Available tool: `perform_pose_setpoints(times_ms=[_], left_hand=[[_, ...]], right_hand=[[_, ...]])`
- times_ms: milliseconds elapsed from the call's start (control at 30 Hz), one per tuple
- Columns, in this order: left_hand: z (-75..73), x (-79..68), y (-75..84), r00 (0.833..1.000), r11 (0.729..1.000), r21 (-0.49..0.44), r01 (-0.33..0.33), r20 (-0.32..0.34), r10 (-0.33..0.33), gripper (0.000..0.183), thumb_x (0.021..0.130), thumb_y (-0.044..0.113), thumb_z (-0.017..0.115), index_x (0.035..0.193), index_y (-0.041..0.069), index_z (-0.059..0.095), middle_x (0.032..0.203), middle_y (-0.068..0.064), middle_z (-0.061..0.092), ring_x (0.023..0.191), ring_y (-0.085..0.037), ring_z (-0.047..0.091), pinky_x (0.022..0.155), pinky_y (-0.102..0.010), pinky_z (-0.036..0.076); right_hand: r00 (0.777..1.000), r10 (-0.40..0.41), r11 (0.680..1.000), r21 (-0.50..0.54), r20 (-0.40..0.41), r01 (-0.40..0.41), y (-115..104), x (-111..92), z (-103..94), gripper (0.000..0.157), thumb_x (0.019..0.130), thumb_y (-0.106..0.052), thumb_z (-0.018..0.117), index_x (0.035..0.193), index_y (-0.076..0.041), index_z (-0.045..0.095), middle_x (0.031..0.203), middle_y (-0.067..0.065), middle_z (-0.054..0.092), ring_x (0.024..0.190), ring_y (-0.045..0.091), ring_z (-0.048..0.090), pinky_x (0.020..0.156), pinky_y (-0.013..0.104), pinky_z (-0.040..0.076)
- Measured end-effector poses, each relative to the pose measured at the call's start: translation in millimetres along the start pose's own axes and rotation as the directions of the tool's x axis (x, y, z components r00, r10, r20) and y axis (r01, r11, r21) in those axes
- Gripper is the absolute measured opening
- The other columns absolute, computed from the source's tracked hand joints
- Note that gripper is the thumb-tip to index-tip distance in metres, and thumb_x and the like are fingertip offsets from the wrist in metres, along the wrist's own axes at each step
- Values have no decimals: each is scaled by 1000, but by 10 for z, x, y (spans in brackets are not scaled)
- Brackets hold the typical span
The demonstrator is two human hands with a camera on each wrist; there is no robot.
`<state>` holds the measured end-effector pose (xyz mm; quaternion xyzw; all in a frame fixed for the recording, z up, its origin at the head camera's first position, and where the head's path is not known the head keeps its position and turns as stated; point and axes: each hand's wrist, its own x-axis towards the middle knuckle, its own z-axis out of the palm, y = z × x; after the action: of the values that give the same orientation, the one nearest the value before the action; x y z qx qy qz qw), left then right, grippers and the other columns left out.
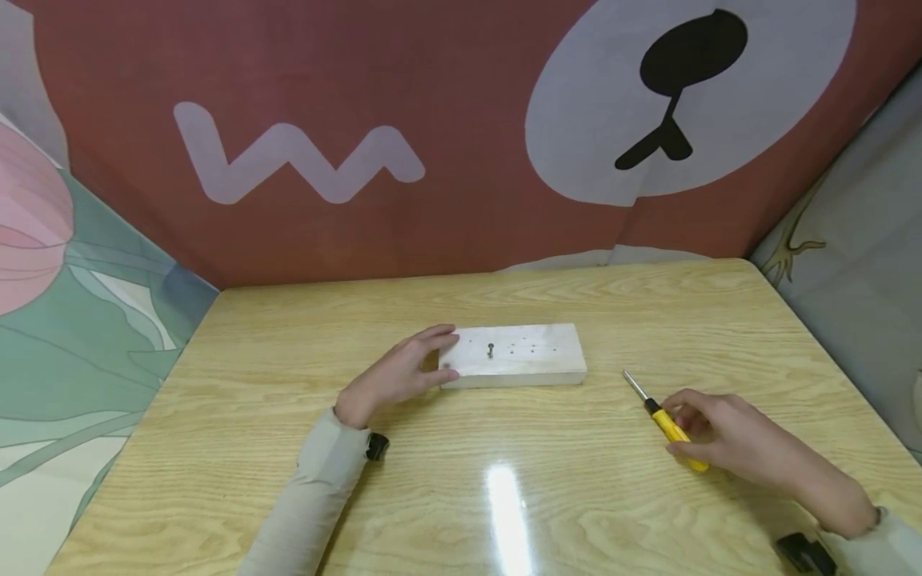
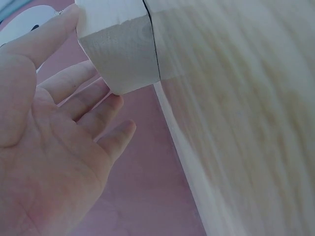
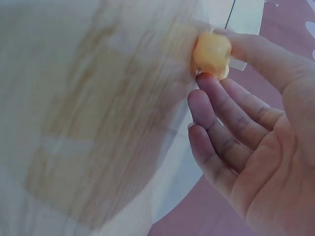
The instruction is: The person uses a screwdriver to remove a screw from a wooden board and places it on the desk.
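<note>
A pale wooden block (image 1: 519, 364) lies on the table, with a screw (image 1: 491, 350) standing up from its top and several small holes to the right of it. My left hand (image 1: 403, 368) holds the block's left end, thumb at the front and fingers toward the back. The left wrist view shows the block's end face (image 2: 120, 56) between thumb and fingertips. To the right, apart from the block, my right hand (image 1: 742, 436) pinches the yellow handle of a screwdriver (image 1: 670, 428). Its metal shaft points up and left, toward the block. In the right wrist view the handle's butt (image 3: 212, 53) sits between thumb and fingertips.
The wood-grain table (image 1: 324, 496) carries a bright light reflection near its front. A printed cloth backdrop (image 1: 461, 232) rises behind the back edge, with more printed sheets at the left and right sides.
</note>
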<state>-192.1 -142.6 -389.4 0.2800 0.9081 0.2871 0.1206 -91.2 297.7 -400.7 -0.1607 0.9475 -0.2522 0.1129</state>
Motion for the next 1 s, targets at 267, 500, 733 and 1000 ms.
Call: perform_pose_setpoints(times_ms=[267,500,733,1000], left_hand=[[5,5,-14,1000,1000,1,-3,0,3,64,97,36,64,150,8,43,162,-7,31,150,-28,30,119,-48,34],[14,13,-40,1000,1000,2,-19,1,19,65,97,37,64,150,7,43,162,-9,31,150,-29,29,119,-48,34],[3,16,-26,1000,1000,0,-18,2,18,65,96,38,64,150,7,43,162,-10,31,150,-28,30,119,-48,34],[-2,5,-19,1000,1000,-2,-17,2,17,65,96,37,64,150,7,43,162,-10,31,149,-29,31,119,-49,34]], right_hand=[[999,-14,999,-41,-33,13,20,21,11,39,81,-25,82,109,-3,66,80,-10,63,67,-7,51,55,20,46],[998,-17,998,-54,-55,14,18,26,27,24,83,-16,79,103,-5,71,78,-10,64,65,-7,51,53,20,45],[997,-4,997,-72,-76,-2,19,18,21,20,82,-14,79,100,-9,71,79,-9,64,66,-6,50,54,20,43],[986,-61,994,-94,-155,46,40,32,29,22,78,-9,81,97,-11,70,83,-9,64,70,-6,50,55,19,45]])
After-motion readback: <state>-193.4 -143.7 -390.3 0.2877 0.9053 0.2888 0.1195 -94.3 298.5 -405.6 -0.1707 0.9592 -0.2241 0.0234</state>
